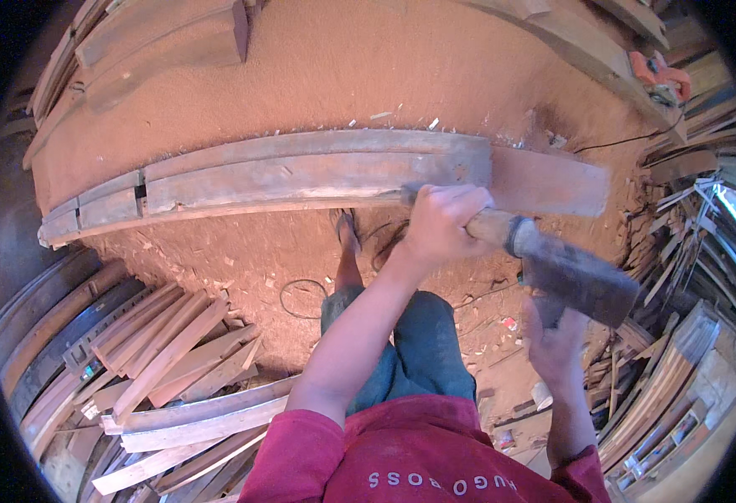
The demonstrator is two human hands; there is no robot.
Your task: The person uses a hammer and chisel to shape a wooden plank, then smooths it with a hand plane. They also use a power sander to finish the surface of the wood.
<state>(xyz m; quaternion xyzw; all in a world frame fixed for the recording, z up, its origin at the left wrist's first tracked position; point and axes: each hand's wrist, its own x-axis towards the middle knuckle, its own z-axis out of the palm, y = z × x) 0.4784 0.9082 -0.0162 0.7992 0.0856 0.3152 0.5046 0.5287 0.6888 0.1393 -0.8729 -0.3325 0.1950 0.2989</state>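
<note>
My left hand (450,220) grips the wooden handle (491,228) of a heavy tool with a broad, dark metal head (577,281), held across my front at the near side of a long, curved beam (301,176). Just under the metal head, at lower right, my right hand (556,344) is raised, its fingertips partly behind the head; I cannot tell whether they hold it. A paler board (552,186) extends from the beam's right end.
Curved offcuts (167,335) and planks are piled at lower left, more timber (669,369) along the right side. Boards (158,33) lie beyond the beam on sawdust-covered ground (301,84). An orange object (661,75) and thin cords lie at upper right; a looped cord is by my feet.
</note>
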